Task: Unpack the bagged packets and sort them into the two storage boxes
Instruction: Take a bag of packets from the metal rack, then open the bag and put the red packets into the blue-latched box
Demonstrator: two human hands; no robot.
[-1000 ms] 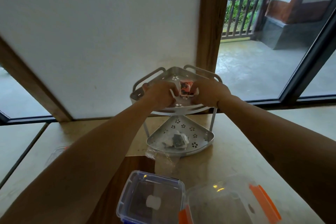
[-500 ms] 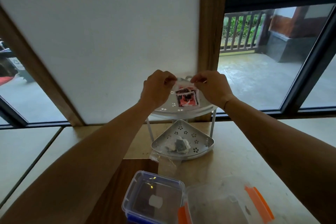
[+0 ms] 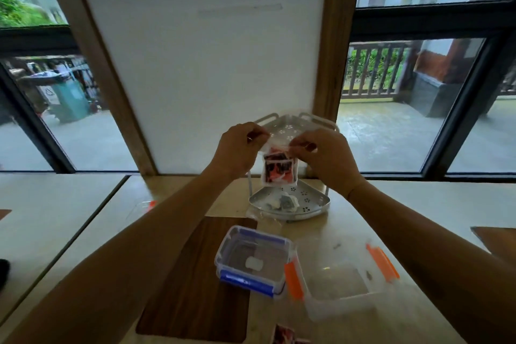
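Two storage boxes, two hands

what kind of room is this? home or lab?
Likely a home or guesthouse room beside a patio, not a lab: big dark-framed windows onto a railed terrace, a stone-look counter, and a small corner shelf rack.

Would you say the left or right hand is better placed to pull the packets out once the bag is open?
Right, probably: both hands pinch the clear bag's top, so neither is free.
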